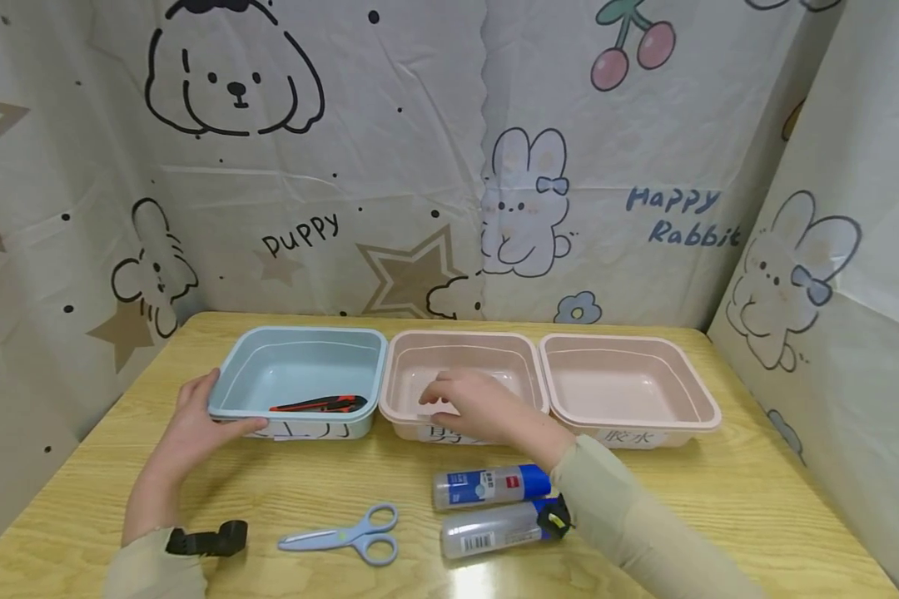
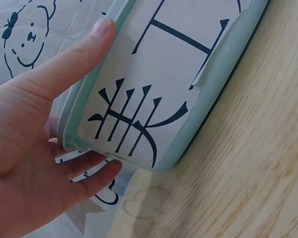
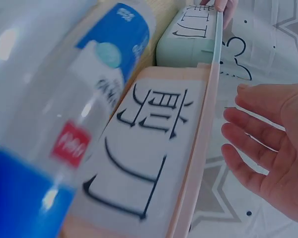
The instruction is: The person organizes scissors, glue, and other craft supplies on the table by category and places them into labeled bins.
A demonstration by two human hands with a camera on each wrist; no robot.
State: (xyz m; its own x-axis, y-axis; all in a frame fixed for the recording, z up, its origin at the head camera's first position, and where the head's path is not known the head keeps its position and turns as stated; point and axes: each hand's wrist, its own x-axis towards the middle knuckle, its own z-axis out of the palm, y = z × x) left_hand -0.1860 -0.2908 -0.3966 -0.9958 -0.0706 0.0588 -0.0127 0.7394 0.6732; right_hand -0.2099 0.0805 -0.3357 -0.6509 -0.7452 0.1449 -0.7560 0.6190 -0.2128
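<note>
My left hand [image 1: 195, 428] grips the left front corner of a light blue plastic bin [image 1: 307, 333]. Its thumb lies along the front rim and its fingers are around the side, as the left wrist view also shows. A black and red utility knife [image 1: 322, 405] lies inside this bin. Over the front of the middle pink bin [image 1: 464, 337], my right hand [image 1: 479, 403] hovers with loosely bent fingers and nothing in them. In the right wrist view that hand [image 3: 273, 144] is apart from the bin's rim.
Another pink bin [image 1: 629, 343] stands at the right of the row. On the table [image 1: 315, 474] in front lie light blue scissors [image 1: 345, 537], a clear glue bottle [image 1: 468, 489] with a blue cap, and a second such bottle [image 1: 487, 532]. A printed curtain [image 1: 419, 125] hangs behind.
</note>
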